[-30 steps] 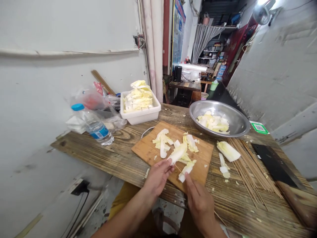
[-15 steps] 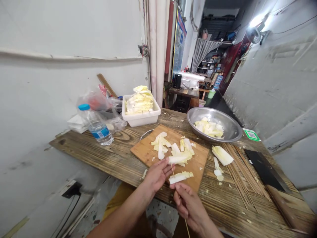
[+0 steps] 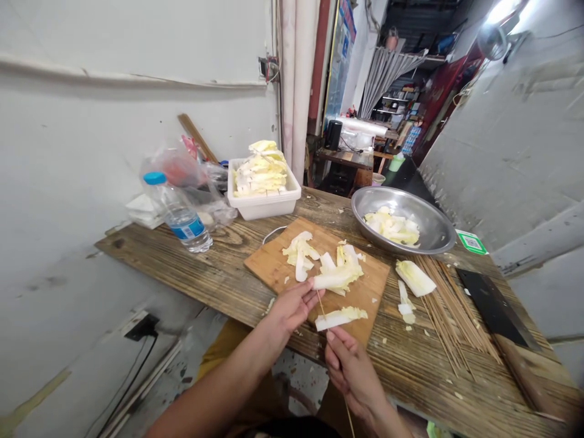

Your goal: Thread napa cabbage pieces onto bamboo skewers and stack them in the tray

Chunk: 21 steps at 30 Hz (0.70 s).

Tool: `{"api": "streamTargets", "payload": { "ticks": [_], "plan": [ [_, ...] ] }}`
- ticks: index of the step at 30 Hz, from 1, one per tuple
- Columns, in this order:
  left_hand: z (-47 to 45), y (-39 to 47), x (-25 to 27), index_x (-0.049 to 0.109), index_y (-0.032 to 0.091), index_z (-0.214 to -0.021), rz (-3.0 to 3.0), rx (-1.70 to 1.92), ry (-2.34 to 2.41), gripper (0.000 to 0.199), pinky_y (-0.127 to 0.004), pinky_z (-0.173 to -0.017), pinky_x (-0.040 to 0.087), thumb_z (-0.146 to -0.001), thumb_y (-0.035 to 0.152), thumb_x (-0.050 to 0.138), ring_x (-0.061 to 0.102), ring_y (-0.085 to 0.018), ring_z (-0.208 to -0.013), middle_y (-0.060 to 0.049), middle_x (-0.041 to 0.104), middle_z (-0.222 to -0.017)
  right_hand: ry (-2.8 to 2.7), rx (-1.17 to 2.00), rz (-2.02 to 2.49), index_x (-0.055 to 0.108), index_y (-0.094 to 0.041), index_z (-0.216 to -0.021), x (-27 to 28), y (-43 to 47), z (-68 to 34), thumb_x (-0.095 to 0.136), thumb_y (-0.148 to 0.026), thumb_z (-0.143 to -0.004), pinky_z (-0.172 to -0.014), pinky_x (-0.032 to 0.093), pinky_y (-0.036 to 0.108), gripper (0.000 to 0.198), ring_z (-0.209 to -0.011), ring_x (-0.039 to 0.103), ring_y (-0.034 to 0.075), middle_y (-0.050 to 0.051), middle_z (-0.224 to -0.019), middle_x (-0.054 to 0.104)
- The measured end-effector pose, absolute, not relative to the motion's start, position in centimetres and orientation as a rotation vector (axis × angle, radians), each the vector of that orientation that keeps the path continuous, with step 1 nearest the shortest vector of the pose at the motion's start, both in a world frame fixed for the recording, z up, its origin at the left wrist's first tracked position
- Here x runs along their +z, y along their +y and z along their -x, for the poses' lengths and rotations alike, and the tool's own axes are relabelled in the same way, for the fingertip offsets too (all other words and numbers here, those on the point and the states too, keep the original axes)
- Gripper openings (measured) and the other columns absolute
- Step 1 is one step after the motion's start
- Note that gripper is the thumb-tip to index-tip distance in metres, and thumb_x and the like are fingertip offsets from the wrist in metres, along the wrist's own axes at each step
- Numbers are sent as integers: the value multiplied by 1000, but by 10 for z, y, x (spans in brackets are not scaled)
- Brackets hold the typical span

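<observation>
My left hand [image 3: 292,310] is closed on the white end of a napa cabbage leaf piece [image 3: 336,278], held over the wooden cutting board [image 3: 269,269]. My right hand [image 3: 353,368] pinches a thin bamboo skewer [image 3: 349,418], whose lower end trails toward me. A second cabbage piece [image 3: 343,317] is threaded on this skewer just above my right fingertips. The skewer's upper end meets the underside of the left-hand leaf; whether it has pierced it I cannot tell. Further cabbage pieces [image 3: 301,254] lie on the board.
A white tub [image 3: 267,208] of stacked cabbage stands behind the board, a steel bowl [image 3: 433,234] of leaves at back right. To the right lie a cabbage chunk [image 3: 416,278], loose skewers [image 3: 449,310] and a cleaver [image 3: 493,310]. A water bottle [image 3: 185,219] stands left.
The view has tilted slightly downward, so the scene sits higher in the picture. Both hands keep their grips; the skewer and its threaded cabbage piece have barely shifted.
</observation>
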State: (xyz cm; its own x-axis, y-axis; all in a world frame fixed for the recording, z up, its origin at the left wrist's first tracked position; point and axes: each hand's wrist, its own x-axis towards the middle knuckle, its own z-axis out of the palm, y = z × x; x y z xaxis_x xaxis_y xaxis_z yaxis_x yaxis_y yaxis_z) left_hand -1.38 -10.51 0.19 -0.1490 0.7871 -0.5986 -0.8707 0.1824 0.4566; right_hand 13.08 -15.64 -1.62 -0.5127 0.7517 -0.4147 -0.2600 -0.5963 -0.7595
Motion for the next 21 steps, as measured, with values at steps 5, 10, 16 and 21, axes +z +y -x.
{"api": "streamTargets", "payload": {
  "ticks": [5, 10, 16, 21],
  "plan": [
    [14, -105, 3, 62, 3, -73, 75, 1430, 929, 14, -26, -69, 58, -81, 0, 52, 67, -15, -67, -11, 69, -75, -839, 2120, 1024, 47, -19, -77, -16, -157, -133, 69, -49, -70, -27, 11, 13, 38, -27, 13, -2, -14, -42, 39],
    [15, -109, 3, 64, 5, -72, 26, 1436, 901, 19, -26, -74, 58, -83, 0, 49, 67, -15, -73, -10, 70, -78, -823, 2116, 1025, 47, -20, -77, -16, -156, -132, 69, -50, -70, -26, 12, 13, 39, -26, 14, -1, -14, -42, 39],
    [13, -110, 2, 64, 6, -72, 5, 1441, 907, 19, -26, -74, 57, -82, -1, 50, 67, -14, -72, -10, 70, -78, -804, 2120, 1023, 48, -19, -80, -15, -157, -131, 71, -51, -68, -26, 12, 12, 40, -26, 15, -2, -14, -42, 39],
    [10, -111, 2, 64, 5, -72, 4, 1437, 934, 17, -25, -71, 57, -81, -2, 52, 67, -14, -69, -11, 70, -77, -782, 2119, 1021, 49, -19, -81, -16, -157, -130, 71, -50, -68, -26, 12, 12, 41, -25, 16, -2, -14, -42, 40]
  ]
}}
